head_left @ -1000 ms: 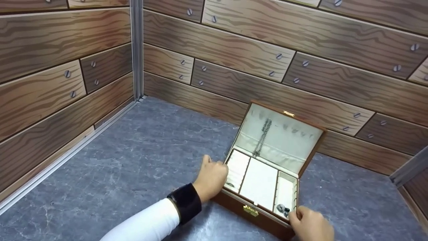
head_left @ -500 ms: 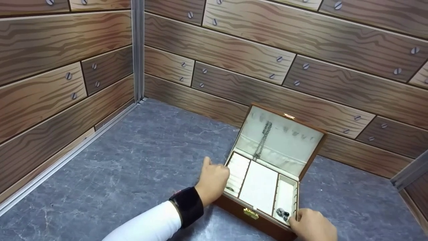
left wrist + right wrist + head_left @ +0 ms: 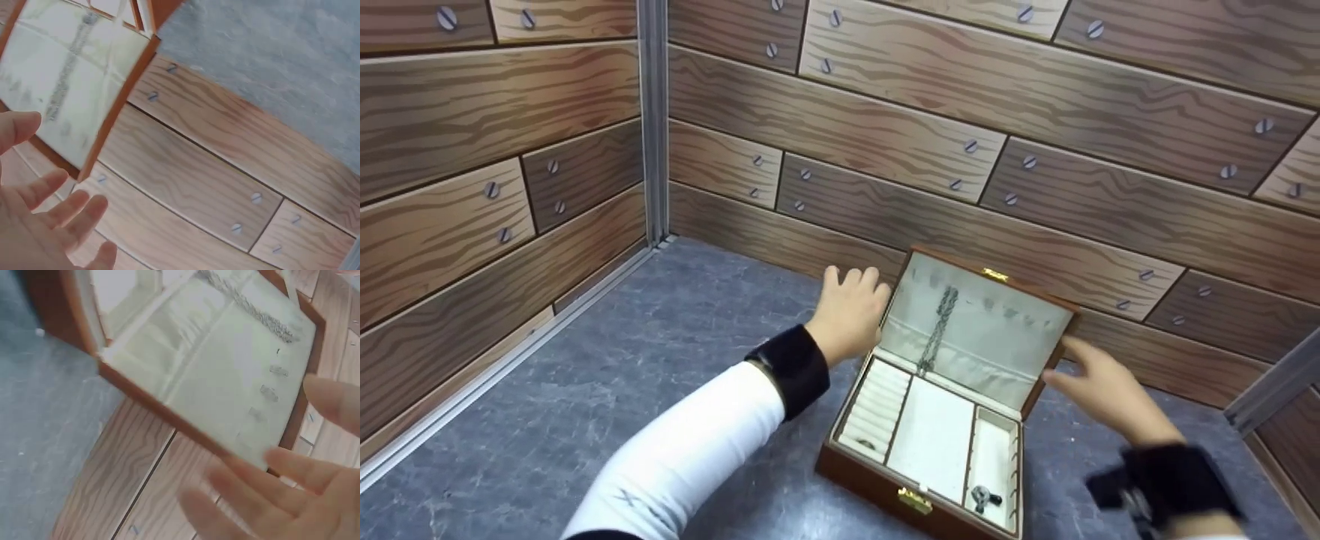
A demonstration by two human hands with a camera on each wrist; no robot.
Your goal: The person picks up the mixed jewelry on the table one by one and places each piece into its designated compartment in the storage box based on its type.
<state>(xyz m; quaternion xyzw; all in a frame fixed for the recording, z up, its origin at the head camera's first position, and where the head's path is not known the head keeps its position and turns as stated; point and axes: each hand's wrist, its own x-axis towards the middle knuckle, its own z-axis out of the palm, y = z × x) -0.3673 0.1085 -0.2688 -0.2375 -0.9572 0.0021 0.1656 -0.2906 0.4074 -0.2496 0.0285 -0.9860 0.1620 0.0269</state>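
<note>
A brown jewelry box [image 3: 859, 480] stands on the grey surface with its lid [image 3: 997, 345] raised. A silvery chain necklace [image 3: 937, 330] hangs inside the lid. Ring rolls line the left compartment, where a small dark ring [image 3: 867, 444] sits. Small dark and silvery jewelry [image 3: 985, 499] lies in the right compartment. My left hand [image 3: 851, 311] is at the lid's left edge, fingers loosely spread and holding nothing in the left wrist view. At the lid's right edge is my right hand [image 3: 1110, 382], its fingers extended, thumb apart; the right wrist view shows fingers near the lid's outer corner.
Wood-patterned panels [image 3: 847, 135] rise behind and at the left, meeting at a metal corner post [image 3: 654, 120]. The lid stands close in front of the back panel. Grey marbled surface [image 3: 607, 375] extends left of the box.
Both hands have left the box's lower sides and moved up and back to the lid's two side edges. Their fingers have opened out. The lid remains raised.
</note>
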